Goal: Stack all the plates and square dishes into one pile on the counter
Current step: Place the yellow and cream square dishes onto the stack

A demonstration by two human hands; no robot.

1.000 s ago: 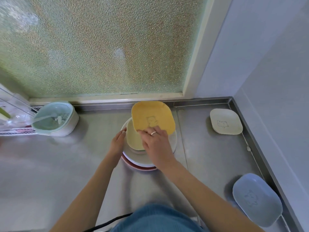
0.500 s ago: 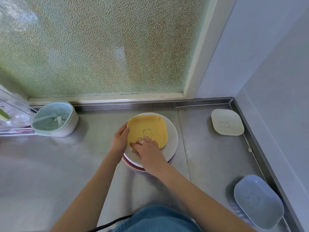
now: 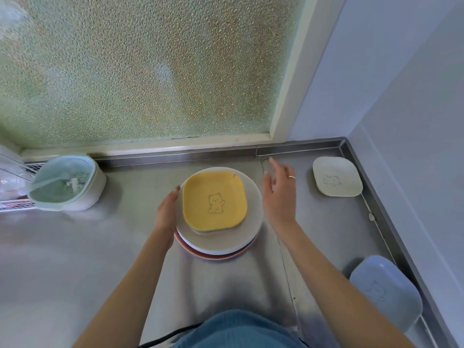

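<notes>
In the head view, the yellow square dish [image 3: 214, 199] is seen at frame centre, seated on the pile [image 3: 218, 243] of round plates and other square dishes. The pile's left edge is touched by the left hand [image 3: 167, 212], fingers straight. The right hand [image 3: 278, 194], empty with fingers spread, is held just right of the pile. Placement appears done. The cream square dish [image 3: 337, 177], upper right, is judged next; the blue square dish [image 3: 385, 293], lower right, remains unstacked.
</notes>
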